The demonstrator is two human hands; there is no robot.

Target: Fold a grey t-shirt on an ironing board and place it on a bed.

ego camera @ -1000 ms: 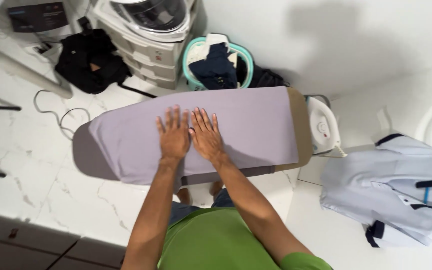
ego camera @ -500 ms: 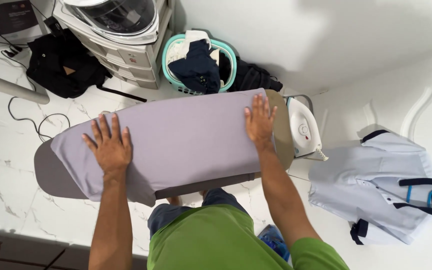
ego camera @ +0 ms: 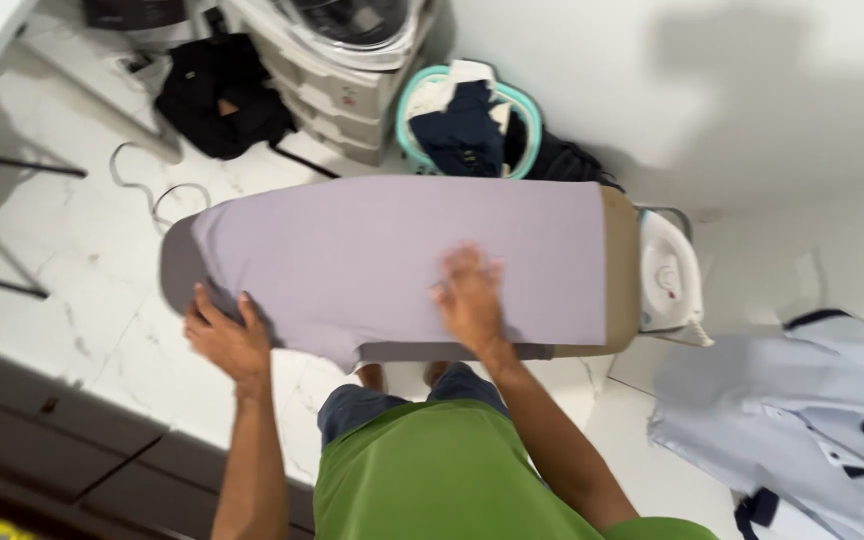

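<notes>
Ironing board (ego camera: 622, 270): left hand (ego camera: 227, 340) now grips lilac cloth (ego camera: 402, 260) edge; right hand (ego camera: 470, 300) spread flat, moved inward.

The pale blue shirt with dark trim (ego camera: 802, 420) runs off the right edge; the left hand's (ego camera: 227, 340) fingertips hide under the lilac cloth (ego camera: 392, 260); the right hand (ego camera: 470, 300) is motion-blurred.

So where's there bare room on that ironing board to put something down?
The lilac cloth lies bare across its far half, between the right hand and the basket. The left hand crowds the near-left edge; the iron fills the right end.
</notes>
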